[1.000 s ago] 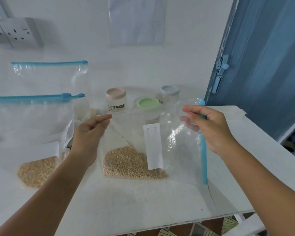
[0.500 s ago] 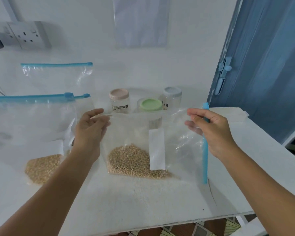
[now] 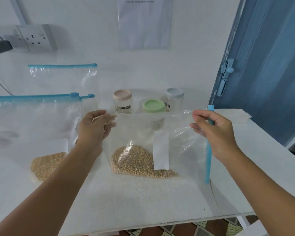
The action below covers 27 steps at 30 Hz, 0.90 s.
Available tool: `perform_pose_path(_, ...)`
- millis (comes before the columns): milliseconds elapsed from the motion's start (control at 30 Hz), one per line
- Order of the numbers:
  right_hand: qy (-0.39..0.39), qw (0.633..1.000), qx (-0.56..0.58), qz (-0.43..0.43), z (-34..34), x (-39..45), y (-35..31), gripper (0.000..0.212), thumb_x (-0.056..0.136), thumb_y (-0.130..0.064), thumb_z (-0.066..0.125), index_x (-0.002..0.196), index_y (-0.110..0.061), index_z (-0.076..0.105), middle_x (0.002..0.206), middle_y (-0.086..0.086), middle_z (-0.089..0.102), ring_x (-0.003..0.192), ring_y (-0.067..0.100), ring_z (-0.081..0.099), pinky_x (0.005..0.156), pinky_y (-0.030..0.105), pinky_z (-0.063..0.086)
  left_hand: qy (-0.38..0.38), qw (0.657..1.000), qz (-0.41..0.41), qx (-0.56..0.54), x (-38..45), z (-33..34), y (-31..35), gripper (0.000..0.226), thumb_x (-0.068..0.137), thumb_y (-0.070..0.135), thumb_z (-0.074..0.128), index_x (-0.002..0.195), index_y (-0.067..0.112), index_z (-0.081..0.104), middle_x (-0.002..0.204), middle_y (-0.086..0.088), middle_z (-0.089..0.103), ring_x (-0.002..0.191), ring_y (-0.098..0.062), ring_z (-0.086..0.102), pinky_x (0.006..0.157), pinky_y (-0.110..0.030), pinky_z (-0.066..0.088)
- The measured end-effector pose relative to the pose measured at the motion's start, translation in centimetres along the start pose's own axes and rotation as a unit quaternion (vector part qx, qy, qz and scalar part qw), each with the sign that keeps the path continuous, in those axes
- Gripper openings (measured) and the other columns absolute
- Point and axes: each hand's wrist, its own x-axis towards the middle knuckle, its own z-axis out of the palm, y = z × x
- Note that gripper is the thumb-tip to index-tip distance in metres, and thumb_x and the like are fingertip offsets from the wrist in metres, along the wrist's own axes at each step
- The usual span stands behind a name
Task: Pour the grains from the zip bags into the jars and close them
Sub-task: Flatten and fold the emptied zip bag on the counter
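A clear zip bag (image 3: 143, 133) with round beige grains (image 3: 136, 162) and a white label stands turned on its side on the white table (image 3: 143, 198). Its blue zip strip (image 3: 208, 160) runs down the right edge. My left hand (image 3: 94, 128) pinches the bag's upper left corner. My right hand (image 3: 215, 133) grips the upper right corner at the zip strip. Behind the bag stand three lidded jars: a pink-lidded jar (image 3: 122, 101), a green-lidded jar (image 3: 153, 106) and a grey-lidded jar (image 3: 174, 99).
Two more zip bags stand at the left: a near one (image 3: 32, 126) with grains at its bottom and a far one (image 3: 61, 77). A wall socket (image 3: 36, 37) is at the upper left, a blue door (image 3: 266, 65) at the right. The table's front edge is near.
Both hands have raised the bag's top edge a little and pulled it tauter; the grains have settled lower in the bag. The view has tilted slightly.
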Motion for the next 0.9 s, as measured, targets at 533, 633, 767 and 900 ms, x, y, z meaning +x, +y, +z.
perform_pose_path(533,0.034,0.999,-0.009,-0.002,-0.6,0.3,0.0,0.014,0.095,-0.011,0.075,0.101,-0.023,0.078,0.103,-0.004,0.077,0.086,0.023,0.078,0.083,0.028,0.063,-0.010,0.998,0.022,0.057,-0.9,0.7,0.8,0.033,0.092,0.002,0.075,0.112,0.012,0.049,0.078,-0.010,0.070,0.047,-0.005,0.060,0.045,-0.016,0.045)
perform_pose_path(633,0.047,0.999,-0.015,-0.008,-0.8,0.3,0.1,0.014,0.095,-0.012,0.075,0.102,-0.024,0.078,0.104,-0.006,0.076,0.086,0.021,0.078,0.082,0.026,0.063,0.003,0.989,0.092,0.113,-1.3,0.9,1.1,0.031,0.090,0.002,0.076,0.108,0.010,0.053,0.072,-0.008,0.066,0.043,-0.004,0.051,0.044,-0.016,0.042)
perform_pose_path(767,0.051,0.999,-0.004,-0.009,-1.0,0.4,0.2,0.013,0.095,-0.012,0.075,0.102,-0.022,0.079,0.103,-0.003,0.077,0.081,0.021,0.078,0.082,0.028,0.063,0.029,0.970,0.150,0.187,-1.0,0.8,0.8,0.023,0.091,0.014,0.074,0.099,0.019,0.054,0.072,-0.006,0.067,0.052,-0.007,0.055,0.056,-0.029,0.046)
perform_pose_path(900,0.047,0.999,-0.010,-0.004,-1.1,0.7,0.6,0.014,0.096,-0.011,0.074,0.102,-0.022,0.079,0.106,0.000,0.076,0.082,0.022,0.078,0.084,0.030,0.063,0.021,0.967,0.173,0.186,-0.3,0.5,0.2,0.025,0.092,0.023,0.077,0.089,0.026,0.052,0.071,-0.009,0.070,0.064,-0.017,0.063,0.065,-0.040,0.051)
